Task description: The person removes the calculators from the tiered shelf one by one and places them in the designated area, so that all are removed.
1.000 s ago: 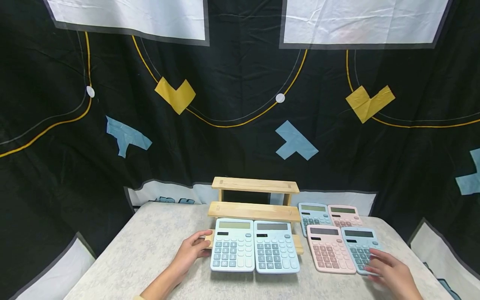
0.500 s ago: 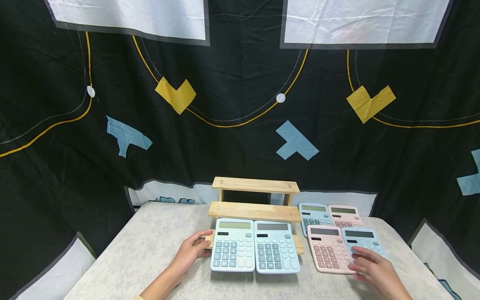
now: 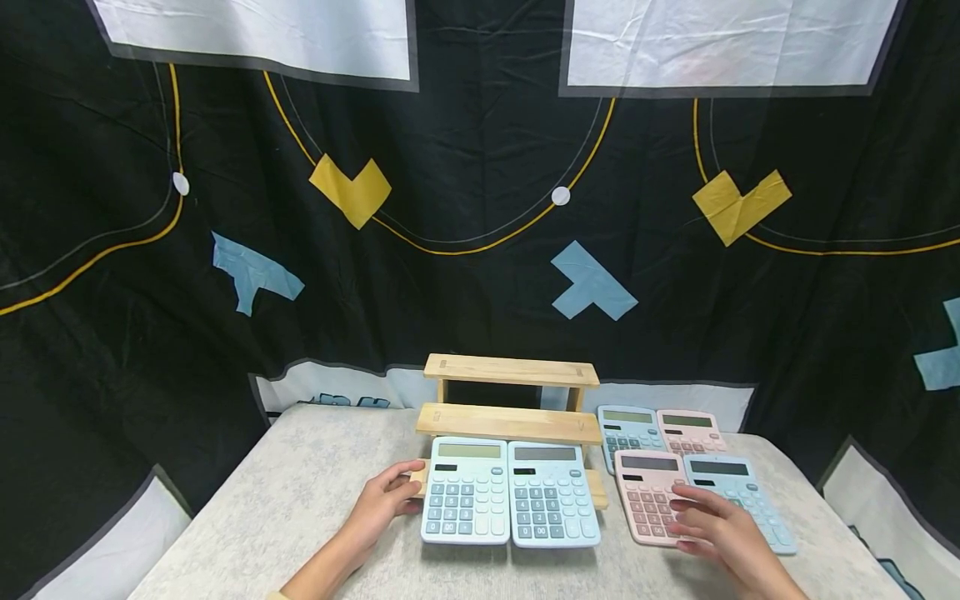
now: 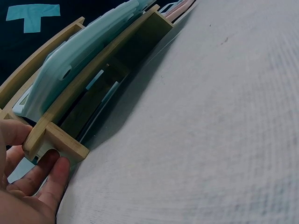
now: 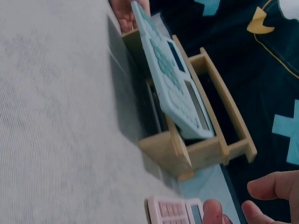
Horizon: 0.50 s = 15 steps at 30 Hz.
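My left hand [image 3: 375, 504] grips the left end of the lowest step of a three-step wooden rack [image 3: 508, 422]; the left wrist view shows fingers above and below that board. On this step two light blue calculators [image 3: 465, 492] lean side by side, tilted back. My right hand [image 3: 723, 533] is over a pink calculator [image 3: 651, 496] on the table, its fingers loosely bent and holding nothing. It overlaps the lower right of the pink one and part of a blue calculator [image 3: 757, 500] beside it. In the right wrist view, the thumb and fingers stand apart near the pink calculator [image 5: 168, 212].
Behind the front pair on the right lie another blue calculator [image 3: 628, 425] and another pink calculator [image 3: 688, 427]. The upper two steps of the rack rise behind the leaning calculators. A dark patterned cloth [image 3: 480, 308] hangs beyond the pale table [image 3: 247, 517].
My right hand has moved left, from over the front blue calculator to over the pink one. My left hand stays where it was on the rack.
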### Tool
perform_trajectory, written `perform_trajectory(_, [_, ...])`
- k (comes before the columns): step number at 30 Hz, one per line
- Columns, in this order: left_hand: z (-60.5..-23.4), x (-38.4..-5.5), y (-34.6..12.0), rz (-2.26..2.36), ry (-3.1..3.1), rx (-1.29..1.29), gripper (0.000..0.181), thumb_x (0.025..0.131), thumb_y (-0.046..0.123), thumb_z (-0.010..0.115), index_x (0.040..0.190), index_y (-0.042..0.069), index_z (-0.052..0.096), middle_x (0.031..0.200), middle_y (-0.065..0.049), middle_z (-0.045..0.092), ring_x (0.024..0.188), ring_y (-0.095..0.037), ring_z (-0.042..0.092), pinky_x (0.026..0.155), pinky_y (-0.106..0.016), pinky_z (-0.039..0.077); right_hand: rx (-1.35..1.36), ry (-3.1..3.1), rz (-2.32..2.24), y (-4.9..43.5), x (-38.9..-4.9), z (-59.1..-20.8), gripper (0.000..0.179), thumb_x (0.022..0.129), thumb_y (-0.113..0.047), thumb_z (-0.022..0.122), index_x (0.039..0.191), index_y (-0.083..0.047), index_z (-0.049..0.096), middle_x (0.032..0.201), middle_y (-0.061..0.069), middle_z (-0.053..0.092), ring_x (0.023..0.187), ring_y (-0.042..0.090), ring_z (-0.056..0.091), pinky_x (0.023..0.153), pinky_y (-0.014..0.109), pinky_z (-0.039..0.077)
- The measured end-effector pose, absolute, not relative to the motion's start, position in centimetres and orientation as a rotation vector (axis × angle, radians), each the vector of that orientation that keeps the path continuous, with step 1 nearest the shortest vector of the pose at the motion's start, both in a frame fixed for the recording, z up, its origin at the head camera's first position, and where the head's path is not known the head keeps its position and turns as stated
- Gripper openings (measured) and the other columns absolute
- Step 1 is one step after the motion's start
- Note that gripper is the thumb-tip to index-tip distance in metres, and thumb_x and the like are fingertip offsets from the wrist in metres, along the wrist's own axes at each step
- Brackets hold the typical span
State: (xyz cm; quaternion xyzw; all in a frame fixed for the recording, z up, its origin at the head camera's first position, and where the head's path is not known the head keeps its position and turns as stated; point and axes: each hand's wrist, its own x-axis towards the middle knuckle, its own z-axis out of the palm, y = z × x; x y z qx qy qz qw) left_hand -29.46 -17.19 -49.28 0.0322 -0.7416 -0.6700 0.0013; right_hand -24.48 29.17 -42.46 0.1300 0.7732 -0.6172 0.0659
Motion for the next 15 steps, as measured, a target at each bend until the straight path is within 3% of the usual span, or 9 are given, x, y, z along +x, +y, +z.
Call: perform_trajectory(15, [-49.3,-29.3,-17.2,-2.119,-2.318,0.078,0.038,0.099,0.013,0.06,0.136,0.003,0.059,0.117,-0.014,0.061,0.098,-0.019,0.064,0.087,-0.043,0.061,0.411,2.303,-1.907,25.0,-25.0,-42.1,0.052,0.094,-0.011,0.063,0.143,0.001,0.05,0.133,0.028,0.058,0.092,0.025,0.071,0.078,0.039,0.063])
